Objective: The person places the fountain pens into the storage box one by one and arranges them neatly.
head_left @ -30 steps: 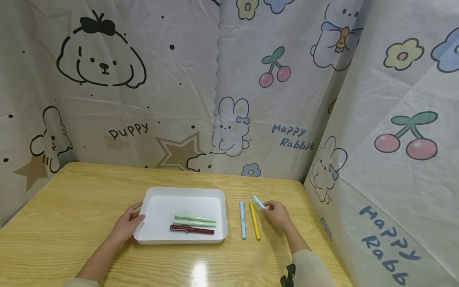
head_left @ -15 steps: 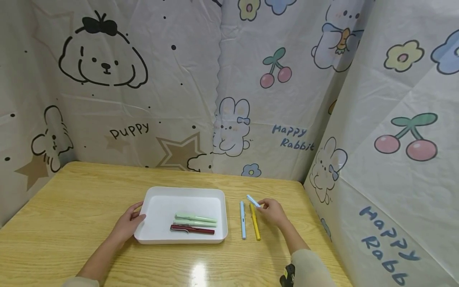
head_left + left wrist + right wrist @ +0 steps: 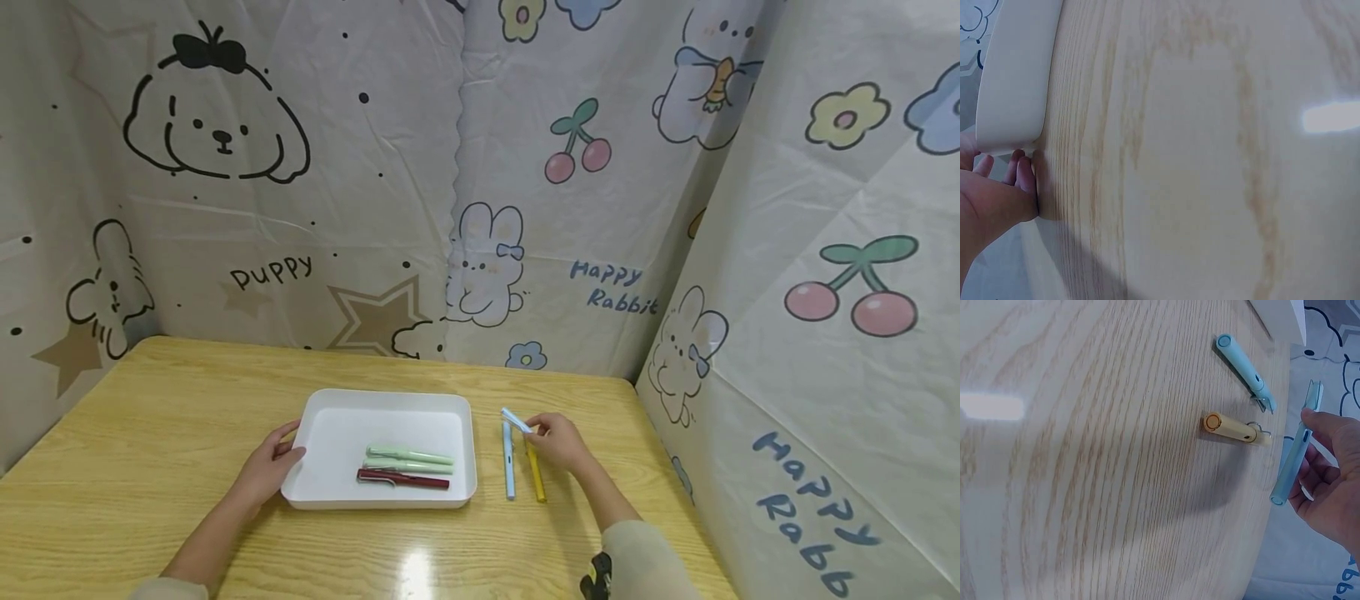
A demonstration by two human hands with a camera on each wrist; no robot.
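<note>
My right hand [image 3: 561, 443] pinches a light blue pen [image 3: 1294, 459] between thumb and fingers, held above the table. Below it lie a second light blue pen [image 3: 509, 463] and a yellow pen [image 3: 537, 479], side by side; the hand and held pen partly cover the yellow one's far end in the head view. At the left end of a white tray [image 3: 330, 433], my left hand [image 3: 261, 473] grips the wall, thumb at the rim and fingers outside. Inside the tray are two pale green pens [image 3: 411, 456] and a dark red pen [image 3: 405, 479], lying roughly parallel.
The wooden table [image 3: 165, 417] carries the tray near its middle, with the loose pens just right of it. Printed cloth [image 3: 390, 208] hangs behind and along both sides. A light reflection [image 3: 417, 571] shows on the tabletop near the front.
My right hand has moved left with the light blue pen, from right of the yellow pen to over the far ends of the two lying pens. The left hand and tray stay put.
</note>
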